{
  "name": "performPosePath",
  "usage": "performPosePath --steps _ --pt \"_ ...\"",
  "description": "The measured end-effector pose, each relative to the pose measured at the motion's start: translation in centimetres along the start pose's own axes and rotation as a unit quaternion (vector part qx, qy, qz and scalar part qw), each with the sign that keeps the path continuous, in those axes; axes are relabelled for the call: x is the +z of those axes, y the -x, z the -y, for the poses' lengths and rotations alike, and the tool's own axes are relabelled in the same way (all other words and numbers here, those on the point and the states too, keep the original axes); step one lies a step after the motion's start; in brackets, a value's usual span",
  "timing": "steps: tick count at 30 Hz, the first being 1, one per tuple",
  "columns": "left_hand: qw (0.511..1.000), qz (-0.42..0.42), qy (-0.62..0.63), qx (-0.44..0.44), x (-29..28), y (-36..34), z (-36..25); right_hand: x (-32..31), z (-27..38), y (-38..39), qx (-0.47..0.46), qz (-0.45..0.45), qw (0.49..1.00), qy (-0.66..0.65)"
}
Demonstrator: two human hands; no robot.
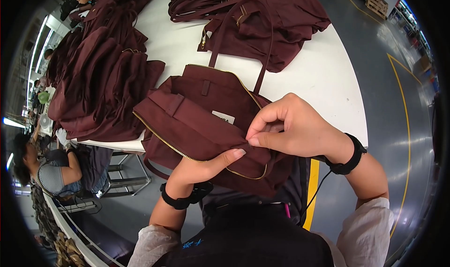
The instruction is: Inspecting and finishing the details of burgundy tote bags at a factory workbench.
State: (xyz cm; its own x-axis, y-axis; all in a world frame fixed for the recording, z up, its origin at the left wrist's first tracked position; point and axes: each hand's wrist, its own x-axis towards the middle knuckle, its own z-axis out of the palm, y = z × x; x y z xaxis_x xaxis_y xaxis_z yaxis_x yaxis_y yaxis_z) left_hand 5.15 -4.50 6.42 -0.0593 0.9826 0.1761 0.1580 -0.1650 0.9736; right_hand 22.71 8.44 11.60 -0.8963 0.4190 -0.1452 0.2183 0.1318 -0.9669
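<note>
A dark maroon fabric bag lies unzipped at the table's near edge, partly hanging over it. Its gold zipper curves along the opening, and a white label shows on the inner fabric. My left hand grips the near side of the bag, thumb on top of the cloth, the other fingers hidden beneath. With thumb and forefinger pinched together, my right hand touches the inner fabric just right of my left thumb. What sits between those fingertips is too small to make out. A long strap loops away from the bag's far side.
More maroon bags are heaped on the white table, one pile at left and another at the far side. A seated person is at left, near a metal-framed stool. Yellow lines mark the grey floor at right.
</note>
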Motion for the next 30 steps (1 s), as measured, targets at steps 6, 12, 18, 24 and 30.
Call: performPosePath --steps 6,12,18,24,30 --pt "1.000 0.002 -0.001 0.005 0.0 -0.3 0.8 0.2 -0.6 0.0 -0.062 -0.025 0.997 0.042" --pt "1.000 0.014 -0.020 -0.007 -0.1 -0.5 -0.3 0.2 -0.1 0.1 -0.192 -0.043 0.958 0.207" --pt "0.997 0.063 -0.033 0.007 -0.5 -0.3 -0.3 0.5 0.6 0.2 -0.250 -0.014 0.923 0.294" --pt "0.998 0.057 -0.025 0.017 -0.4 0.3 0.4 0.8 1.3 0.6 -0.185 -0.005 0.940 0.286" --pt "0.997 0.078 -0.023 0.005 -0.4 0.1 -0.3 0.4 2.0 0.2 -0.200 0.024 0.920 0.338"
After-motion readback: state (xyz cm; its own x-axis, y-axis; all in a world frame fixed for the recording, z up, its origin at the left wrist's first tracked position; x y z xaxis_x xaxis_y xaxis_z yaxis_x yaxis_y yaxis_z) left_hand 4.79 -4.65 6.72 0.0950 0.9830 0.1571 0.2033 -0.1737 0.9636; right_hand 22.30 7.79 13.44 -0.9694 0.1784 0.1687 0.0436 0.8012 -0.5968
